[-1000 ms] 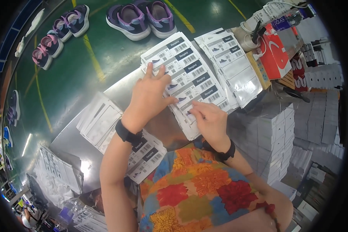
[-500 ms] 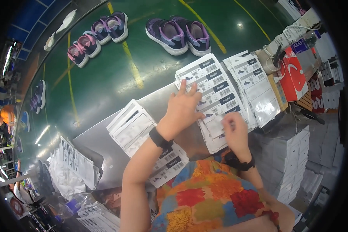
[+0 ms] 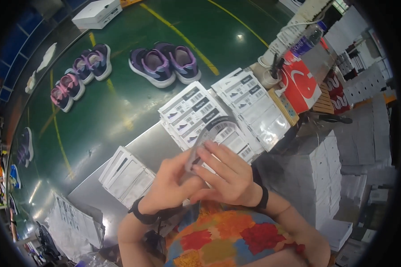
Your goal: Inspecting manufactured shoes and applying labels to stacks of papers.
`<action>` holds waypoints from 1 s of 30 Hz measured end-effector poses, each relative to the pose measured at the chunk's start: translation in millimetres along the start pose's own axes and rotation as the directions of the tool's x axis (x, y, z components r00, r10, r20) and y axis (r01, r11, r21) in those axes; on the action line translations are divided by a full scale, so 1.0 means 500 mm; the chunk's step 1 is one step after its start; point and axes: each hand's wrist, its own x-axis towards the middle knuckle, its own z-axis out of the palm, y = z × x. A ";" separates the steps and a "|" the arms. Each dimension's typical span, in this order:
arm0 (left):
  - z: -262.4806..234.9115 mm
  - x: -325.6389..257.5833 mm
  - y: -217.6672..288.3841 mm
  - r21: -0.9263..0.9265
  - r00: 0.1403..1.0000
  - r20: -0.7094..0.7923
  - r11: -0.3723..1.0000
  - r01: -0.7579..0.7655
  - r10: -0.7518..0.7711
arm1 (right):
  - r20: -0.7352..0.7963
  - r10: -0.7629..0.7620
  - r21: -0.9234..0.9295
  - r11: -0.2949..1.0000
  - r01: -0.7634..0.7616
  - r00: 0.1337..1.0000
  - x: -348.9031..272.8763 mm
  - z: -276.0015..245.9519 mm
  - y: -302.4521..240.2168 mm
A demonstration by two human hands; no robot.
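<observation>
Both left hand and right hand, mid-frame; fingers seemingly clamped on curled label sheet; keep bend loose, uncreased.

Footwear workshop: sneakers and label sheets by green worktop

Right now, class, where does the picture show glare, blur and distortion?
Head view: bright glare spots the green table; head view: the curled label looks slightly smeared; head view: fisheye distortion bends the table's left edge, with black corners.
</observation>
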 end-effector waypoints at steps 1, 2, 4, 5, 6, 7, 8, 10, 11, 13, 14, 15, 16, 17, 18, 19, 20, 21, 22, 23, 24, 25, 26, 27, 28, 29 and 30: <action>-0.031 -0.017 -0.010 -0.067 0.997 -0.064 0.997 0.039 -0.043 | 0.049 0.003 0.083 0.997 -0.007 0.999 0.021 -0.008 -0.004; -0.050 -0.026 -0.005 -0.139 0.986 -0.137 0.987 0.078 -0.097 | -0.027 0.066 0.153 0.986 -0.061 0.997 0.035 -0.008 -0.001; -0.060 -0.044 0.015 -0.204 0.993 -0.108 0.979 0.029 -0.052 | -0.134 0.154 0.246 0.962 -0.118 0.979 0.064 -0.013 0.029; -0.060 -0.050 0.025 -0.307 0.994 -0.087 0.951 0.031 -0.061 | -0.160 0.236 0.385 0.909 -0.160 0.959 0.085 -0.014 0.037; -0.072 -0.063 0.027 -0.299 0.992 -0.113 0.954 0.027 -0.064 | -0.049 0.318 0.476 0.841 -0.258 0.947 0.105 -0.013 0.041; -0.085 -0.074 0.029 -0.317 0.991 -0.104 0.947 0.045 -0.082 | 0.069 0.384 0.547 0.757 -0.357 0.921 0.123 -0.010 0.049; -0.103 -0.097 0.032 -0.329 0.987 -0.116 0.942 0.065 -0.108 | 0.278 0.394 0.581 0.657 -0.480 0.876 0.139 0.017 0.066; -0.110 -0.074 0.057 -0.082 0.987 -0.148 0.996 0.046 -0.057 | 0.020 0.349 0.647 0.710 -0.278 0.937 0.160 0.028 0.110; -0.118 -0.058 0.076 0.180 0.981 -0.194 0.983 0.034 0.001 | -0.198 0.265 0.516 0.847 -0.130 0.944 0.180 0.038 0.138; -0.162 -0.035 0.096 0.664 0.953 -0.288 0.737 0.127 0.095 | -0.437 0.355 0.498 0.861 -0.106 0.827 0.224 0.060 0.218; -0.206 -0.024 0.086 0.856 0.929 -0.288 0.497 0.141 0.233 | -0.339 0.465 0.586 0.785 -0.203 0.818 0.249 0.074 0.272; -0.265 -0.018 0.074 0.960 0.897 -0.252 0.211 0.185 0.362 | -0.225 0.560 0.660 0.689 -0.298 0.797 0.273 0.089 0.329; -0.332 -0.012 0.066 0.954 0.873 -0.299 0.098 0.283 0.385 | -0.140 0.615 0.666 0.639 -0.386 0.776 0.291 0.110 0.380; -0.404 -0.012 0.061 0.922 0.843 -0.347 -0.016 0.387 0.411 | -0.049 0.662 0.666 0.580 -0.469 0.748 0.307 0.140 0.428; -0.479 -0.010 0.050 0.867 0.792 -0.436 -0.036 0.496 0.428 | -0.054 0.669 0.636 0.595 -0.491 0.741 0.312 0.174 0.481; -0.551 -0.018 0.045 0.791 0.727 -0.530 -0.056 0.610 0.437 | -0.019 0.673 0.576 0.612 -0.542 0.739 0.324 0.206 0.503; -0.605 -0.007 0.048 0.754 0.684 -0.533 -0.087 0.651 0.498 | -0.002 0.682 0.524 0.624 -0.580 0.731 0.324 0.226 0.540; -0.649 0.011 0.053 0.717 0.644 -0.533 -0.111 0.688 0.548 | 0.018 0.697 0.464 0.630 -0.623 0.717 0.319 0.238 0.576; -0.687 0.029 0.064 0.666 0.616 -0.576 -0.128 0.734 0.537 | 0.029 0.681 0.447 0.646 -0.619 0.732 0.317 0.244 0.602; -0.724 0.034 0.072 0.605 0.585 -0.625 -0.154 0.781 0.517 | 0.057 0.730 0.537 0.553 -0.637 0.681 0.331 0.252 0.584; -0.755 0.046 0.071 0.579 0.573 -0.638 -0.169 0.798 0.515 | 0.046 0.751 0.518 0.546 -0.658 0.659 0.341 0.241 0.575; -0.783 0.054 0.074 0.552 0.561 -0.648 -0.189 0.812 0.515 | 0.032 0.770 0.503 0.539 -0.676 0.637 0.347 0.232 0.566; -0.810 0.068 0.077 0.536 0.560 -0.707 -0.190 0.823 0.432 | -0.074 0.750 0.376 0.631 -0.678 0.657 0.340 0.221 0.565; -0.800 0.075 0.094 0.522 0.580 -0.716 -0.254 0.814 0.389 | -0.171 0.709 0.248 0.703 -0.667 0.684 0.339 0.219 0.560; -0.828 0.074 0.089 0.574 0.590 -0.738 -0.154 0.804 0.328 | -0.229 0.649 0.105 0.758 -0.644 0.726 0.331 0.213 0.544; -0.855 0.070 0.093 0.611 0.598 -0.752 -0.048 0.790 0.278 | -0.240 0.646 0.099 0.759 -0.644 0.725 0.336 0.206 0.509; -0.846 0.085 0.088 0.646 0.622 -0.690 -0.072 0.760 0.369 | -0.255 0.597 0.046 0.794 -0.607 0.761 0.326 0.190 0.494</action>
